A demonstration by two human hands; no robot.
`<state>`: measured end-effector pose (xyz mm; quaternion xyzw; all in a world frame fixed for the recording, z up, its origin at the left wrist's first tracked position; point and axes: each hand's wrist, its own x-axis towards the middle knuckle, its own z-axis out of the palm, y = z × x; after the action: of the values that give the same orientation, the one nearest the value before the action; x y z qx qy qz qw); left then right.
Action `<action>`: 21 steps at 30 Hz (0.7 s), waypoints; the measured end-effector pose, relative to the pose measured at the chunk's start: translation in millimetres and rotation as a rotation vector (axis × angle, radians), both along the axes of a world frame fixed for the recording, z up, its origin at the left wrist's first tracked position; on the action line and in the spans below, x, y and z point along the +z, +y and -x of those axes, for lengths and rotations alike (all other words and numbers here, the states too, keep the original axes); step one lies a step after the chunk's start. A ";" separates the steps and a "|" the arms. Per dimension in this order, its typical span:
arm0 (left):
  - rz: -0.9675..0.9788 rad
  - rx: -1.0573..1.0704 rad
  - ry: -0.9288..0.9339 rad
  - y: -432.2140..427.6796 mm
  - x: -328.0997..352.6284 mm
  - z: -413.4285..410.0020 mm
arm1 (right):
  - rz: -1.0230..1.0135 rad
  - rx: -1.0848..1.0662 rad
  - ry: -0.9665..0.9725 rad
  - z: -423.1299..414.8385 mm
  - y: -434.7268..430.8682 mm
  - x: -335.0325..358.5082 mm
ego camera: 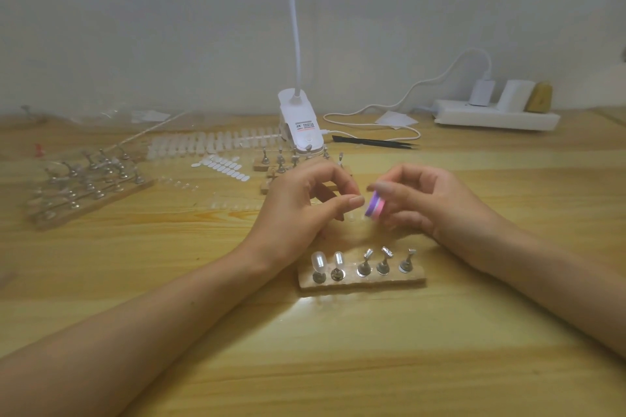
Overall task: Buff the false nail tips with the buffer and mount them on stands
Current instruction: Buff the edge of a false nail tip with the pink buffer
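Note:
My right hand (pixel 420 200) grips a small buffer block (pixel 375 207) with purple and pink layers, held above the table. My left hand (pixel 305 200) has thumb and forefinger pinched together right beside the buffer; a clear nail tip between them is too small to make out. Just below the hands a wooden base (pixel 361 281) carries a row of metal stands. Clear nail tips (pixel 319 260) sit on the two leftmost stands; the other three stands (pixel 383 261) are bare.
A wooden board with several metal stands (pixel 84 186) lies at the left. Strips of loose nail tips (pixel 216 145) and sticker tabs (pixel 222 167) lie behind. A clip lamp (pixel 299 125), black tweezers (pixel 372 142), more stands (pixel 281 162) and a power strip (pixel 494 117) are at the back.

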<state>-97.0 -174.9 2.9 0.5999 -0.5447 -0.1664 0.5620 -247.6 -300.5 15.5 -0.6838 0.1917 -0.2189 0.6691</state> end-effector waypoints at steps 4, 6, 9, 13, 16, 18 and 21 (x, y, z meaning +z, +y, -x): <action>-0.003 -0.003 -0.010 -0.3 0.0 0.0 | -0.006 0.052 0.040 0.7 -1.4 1.3; -0.003 -0.008 -0.020 -0.2 0.4 0.6 | 0.020 0.074 0.036 -0.2 0.0 0.3; -0.007 -0.026 -0.024 -0.5 1.1 2.1 | -0.084 -0.029 -0.059 0.5 -5.7 -0.5; 0.002 -0.012 -0.021 0.4 1.6 1.7 | 0.017 0.067 0.023 -0.5 -2.0 -1.4; -0.005 -0.023 -0.006 -0.2 1.3 2.1 | -0.076 -0.024 -0.065 -0.1 -6.5 -2.1; -0.005 -0.031 -0.015 -0.4 1.4 2.4 | -0.043 0.043 -0.009 -0.3 -5.6 -0.8; -0.011 -0.036 -0.006 -0.6 1.4 1.8 | -0.023 0.034 -0.014 -1.5 -4.6 -1.4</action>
<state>-98.8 -175.6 4.3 0.5934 -0.5564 -0.1777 0.5539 -246.1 -305.1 14.1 -0.6775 0.1779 -0.2103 0.6819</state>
